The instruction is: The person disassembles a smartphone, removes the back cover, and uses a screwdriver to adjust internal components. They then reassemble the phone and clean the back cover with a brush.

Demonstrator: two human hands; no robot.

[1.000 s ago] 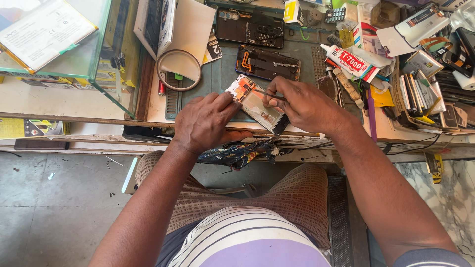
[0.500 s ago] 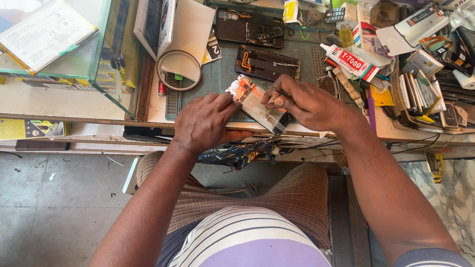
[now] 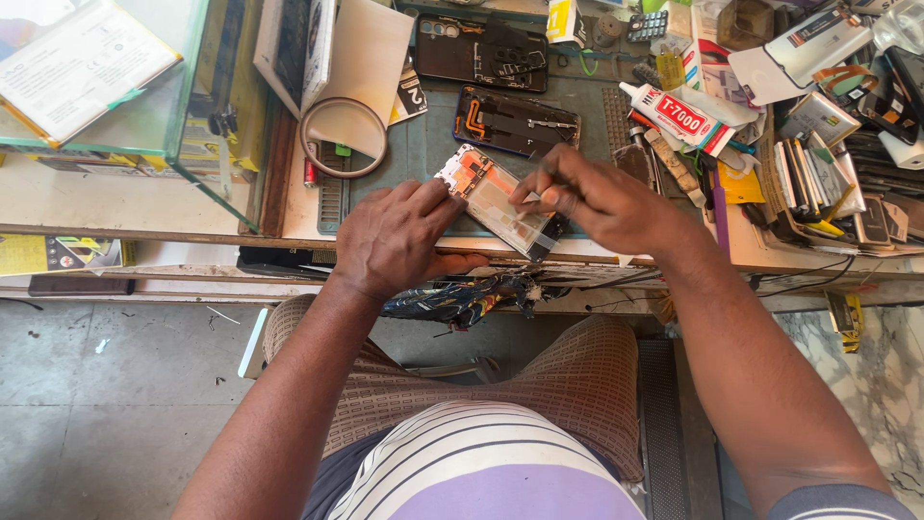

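An opened phone body [image 3: 496,197] with orange and white inner parts lies slanted on the dark green work mat [image 3: 423,144] near the bench's front edge. My left hand [image 3: 399,236] presses down on its near left side, fingers spread over the frame. My right hand [image 3: 592,197] hovers over its right half with fingertips pinched together on something small; what it pinches I cannot make out.
Two more opened phone frames [image 3: 515,120] [image 3: 481,48] lie further back on the mat. A white glue tube [image 3: 679,114] and a heap of phone parts [image 3: 818,173] crowd the right. A ring-shaped magnifier [image 3: 344,138] and a glass case [image 3: 96,77] stand at the left.
My right hand has shifted slightly left over the phone body and its fingertips have drawn together. My left hand stays pressed on the frame.
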